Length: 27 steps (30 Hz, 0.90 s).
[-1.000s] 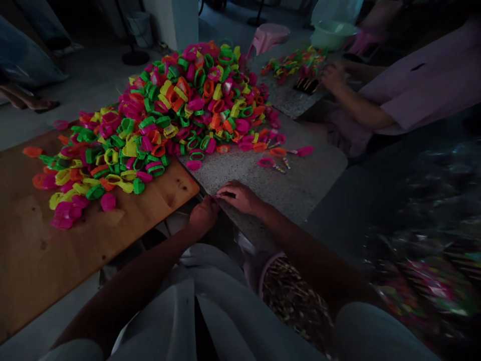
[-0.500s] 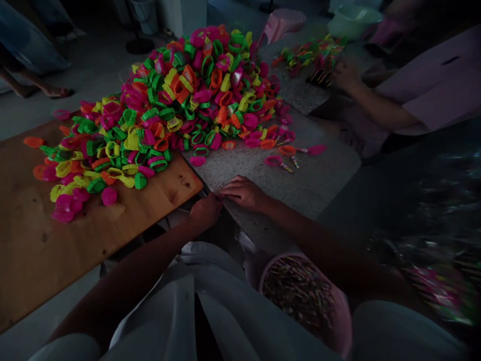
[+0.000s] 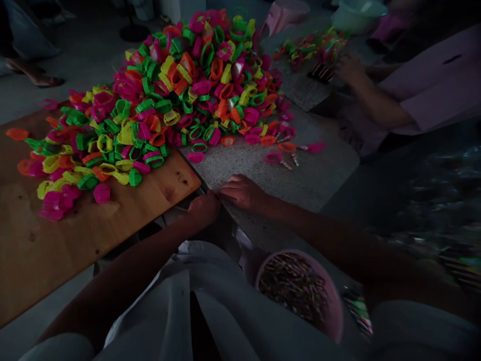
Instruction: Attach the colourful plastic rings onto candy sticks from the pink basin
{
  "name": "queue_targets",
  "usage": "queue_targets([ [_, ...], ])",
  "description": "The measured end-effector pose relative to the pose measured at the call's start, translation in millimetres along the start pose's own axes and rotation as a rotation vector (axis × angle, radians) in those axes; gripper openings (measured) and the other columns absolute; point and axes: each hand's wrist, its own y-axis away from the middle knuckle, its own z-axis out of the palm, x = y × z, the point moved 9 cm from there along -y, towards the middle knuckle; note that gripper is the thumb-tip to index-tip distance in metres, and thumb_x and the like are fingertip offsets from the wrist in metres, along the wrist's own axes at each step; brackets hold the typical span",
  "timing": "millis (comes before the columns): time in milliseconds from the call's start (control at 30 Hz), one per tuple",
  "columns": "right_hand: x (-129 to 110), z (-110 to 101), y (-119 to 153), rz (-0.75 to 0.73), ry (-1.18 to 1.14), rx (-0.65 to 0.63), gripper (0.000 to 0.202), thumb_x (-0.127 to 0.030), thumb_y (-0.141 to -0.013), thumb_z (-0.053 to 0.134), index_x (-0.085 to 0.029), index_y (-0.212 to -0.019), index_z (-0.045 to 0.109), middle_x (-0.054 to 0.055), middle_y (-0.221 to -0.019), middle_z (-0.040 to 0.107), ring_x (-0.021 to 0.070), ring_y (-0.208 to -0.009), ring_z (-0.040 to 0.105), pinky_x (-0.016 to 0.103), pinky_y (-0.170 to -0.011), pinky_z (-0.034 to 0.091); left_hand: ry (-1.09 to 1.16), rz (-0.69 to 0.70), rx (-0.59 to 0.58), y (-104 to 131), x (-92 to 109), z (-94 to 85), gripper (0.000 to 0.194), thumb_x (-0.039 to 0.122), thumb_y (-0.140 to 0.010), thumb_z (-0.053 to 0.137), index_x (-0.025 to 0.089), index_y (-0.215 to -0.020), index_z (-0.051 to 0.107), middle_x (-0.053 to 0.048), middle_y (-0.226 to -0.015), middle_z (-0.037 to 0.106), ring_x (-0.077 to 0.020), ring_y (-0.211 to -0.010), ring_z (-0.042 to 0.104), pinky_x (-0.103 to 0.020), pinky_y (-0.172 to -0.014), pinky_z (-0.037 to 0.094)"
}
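My left hand (image 3: pixel 205 208) is closed in a fist at the corner where the wooden board (image 3: pixel 150 205) meets the grey speckled tabletop (image 3: pixel 311 175). Right beside it, my right hand (image 3: pixel 242 193) rests at the stone edge, its fingers bent and pressed together, their tips close to my left hand. Whatever is pinched between them is too small and dark to make out. Beyond both hands rises a big heap of plastic toy watches (image 3: pixel 195 90) in pink, green, yellow and orange. A few with striped wrapped sticks (image 3: pixel 295 159) attached lie to the right.
A pink bucket (image 3: pixel 338 316) full of small striped sticks stands by my right leg. At the right, a co-worker's hand (image 3: pixel 349 70) works near a smaller colourful pile (image 3: pixel 315 45). Behind are a pink stool (image 3: pixel 285 12) and a pale basin (image 3: pixel 356 15). Clear plastic bags (image 3: pixel 432 210) lie right.
The view has shifted slightly, so the heap sits a little further left and higher. My two hands stay together at the table edge.
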Motion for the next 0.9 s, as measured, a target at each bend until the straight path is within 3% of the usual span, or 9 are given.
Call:
queue_targets([
  [167,-5,3,1,-0.031,0.048,-0.04,0.043,-0.045,-0.111,0.046,-0.026,-0.086,0.075,0.007,-0.087,0.071,0.0237,-0.087,0.057,0.042,-0.092,0.045,0.004,0.018,0.003,-2,1,2.4,0.038,0.029,-0.107,0.038,0.009,-0.114,0.07,-0.023,-0.107,0.072,-0.0345,-0.099,0.077,-0.04,-0.083,0.06],
  [333,-6,1,3,-0.024,0.065,-0.011,0.037,-0.044,-0.11,0.048,-0.027,-0.101,0.079,0.009,-0.101,0.075,0.0249,-0.094,0.062,0.043,-0.095,0.047,0.17,-0.04,0.076,1,-13,2.9,0.035,0.036,-0.108,0.041,0.014,-0.116,0.067,-0.017,-0.093,0.073,-0.032,-0.094,0.077,-0.04,-0.084,0.059],
  [533,2,-12,15,0.075,0.162,0.074,0.028,-0.039,-0.107,0.056,-0.026,-0.106,0.08,0.01,-0.099,0.075,0.0247,-0.093,0.063,0.04,-0.091,0.049,0.492,0.089,0.205,13,-26,-7.7,0.028,0.044,-0.106,0.05,0.021,-0.114,0.064,-0.009,-0.096,0.074,-0.0245,-0.093,0.076,-0.034,-0.084,0.058],
  [633,35,-57,27,0.211,0.282,0.229,0.022,-0.032,-0.104,0.059,-0.025,-0.103,0.08,0.01,-0.1,0.075,0.0258,-0.096,0.064,0.04,-0.092,0.049,0.648,0.082,0.279,23,-42,-15.8,0.034,0.048,-0.103,0.053,0.021,-0.121,0.063,-0.006,-0.096,0.076,-0.0223,-0.091,0.075,-0.033,-0.082,0.057],
  [767,115,-154,64,0.657,0.463,0.539,0.021,-0.028,-0.099,0.062,-0.02,-0.096,0.081,0.013,-0.099,0.076,0.0268,-0.092,0.066,0.039,-0.087,0.047,0.703,0.08,0.329,33,-57,-26.1,0.03,0.044,-0.101,0.054,0.021,-0.117,0.067,-0.005,-0.096,0.078,-0.0207,-0.089,0.074,-0.032,-0.082,0.057],
  [833,152,-189,85,0.902,0.51,0.599,0.023,-0.026,-0.098,0.062,-0.015,-0.096,0.082,0.017,-0.1,0.077,0.0267,-0.089,0.066,0.037,-0.081,0.046,0.695,0.092,0.364,33,-63,-36.6,0.028,0.041,-0.099,0.055,0.022,-0.113,0.069,-0.005,-0.098,0.079,-0.0203,-0.091,0.074,-0.031,-0.082,0.057],
  [900,172,-208,94,1.039,0.536,0.611,0.026,-0.024,-0.098,0.06,-0.012,-0.101,0.082,0.02,-0.103,0.078,0.0265,-0.089,0.067,0.036,-0.079,0.045,0.643,0.091,0.415,29,-69,-52.2,0.026,0.04,-0.097,0.057,0.022,-0.11,0.07,-0.004,-0.095,0.079,-0.02,-0.087,0.074,-0.031,-0.081,0.057],
])
